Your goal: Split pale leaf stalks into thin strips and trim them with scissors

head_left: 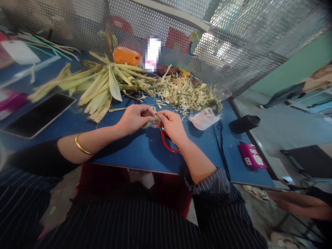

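Note:
My left hand (135, 118) and my right hand (171, 125) meet over the blue table (124, 152), thumbs and fingers pinched together. Between the fingertips is a small piece of pale green husk (156, 119), partly hidden by the fingers. Red-handled scissors (168, 143) lie just below my right hand, with their blades mostly covered. A bundle of long corn husks (100, 88) spreads behind my left hand. Beyond my right hand is a heap of shredded husk scraps (184, 92). A bundle of white string (204, 119) sits to its near side.
A large dark phone (40, 114) lies at the left. To the right are a black cord (221, 145), a black cylinder (245, 123) and a purple tissue pack (252, 155). Behind stand an orange pack (126, 56) and a perforated metal screen (166, 17). Another person's arm (295, 204) shows lower right.

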